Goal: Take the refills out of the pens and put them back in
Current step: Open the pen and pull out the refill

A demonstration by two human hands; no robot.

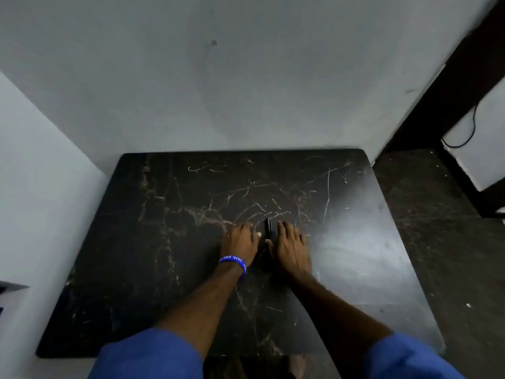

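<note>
Dark pens (268, 228) lie close together on the black marbled table (153, 242), pointing away from me; against the dark top I cannot tell how many there are. My left hand (240, 242), with a blue wristband, rests palm down just left of them, fingers slightly curled. My right hand (289, 247) lies palm down just right of them, its thumb touching or nearly touching their near end. Neither hand visibly grips a pen. No separate refill is visible.
The table stands in a corner of grey-white walls (218, 77), which run along its far and left edges. To the right lies a dark floor (426, 214) with a dark frame and a hanging black cable (470, 132).
</note>
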